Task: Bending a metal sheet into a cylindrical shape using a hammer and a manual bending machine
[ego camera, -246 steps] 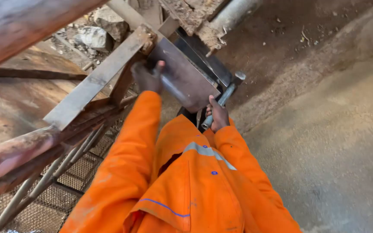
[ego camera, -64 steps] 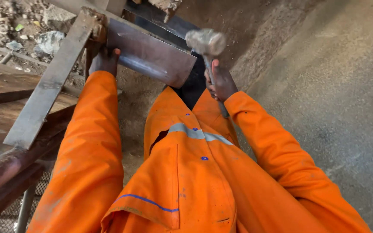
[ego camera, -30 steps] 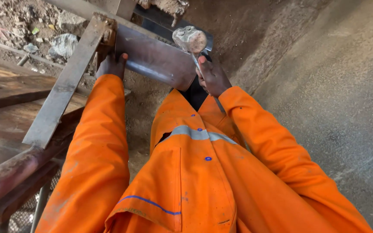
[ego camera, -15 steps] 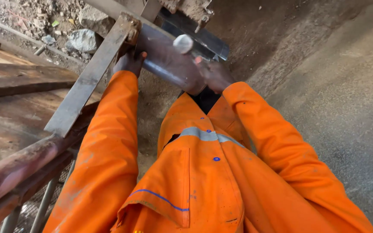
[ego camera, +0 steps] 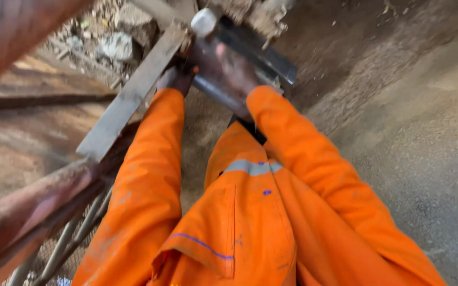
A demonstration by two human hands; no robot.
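Hammering looked to be the step in hand: the right hand (ego camera: 231,66), blurred by motion, was wrapped round the handle of a hammer (ego camera: 204,21), whose pale head sat at the top edge of a steel plate (ego camera: 261,50), touching it or just short of it; the blur hid which. The left hand (ego camera: 175,79) was closed on the plate's lower edge, beside the flat bar (ego camera: 128,100) that ran down to the left, and seemed to steady the piece. By my judgement the next blow called for a firm left grip, fingers kept clear of the struck spot, and a square hit so the head would not glance off the metal.

Both arms wore orange sleeves (ego camera: 144,180), and the coverall had a grey reflective strip across the chest. No bench showed; the plate hung over a bare floor (ego camera: 414,137) of gritty concrete and dirt. Rubble (ego camera: 112,45) and stones lay beyond the bar, at upper left. At lower left, 1 rusty pipe (ego camera: 33,206) crossed above thin rods and wire mesh. Daylight lit the yard.
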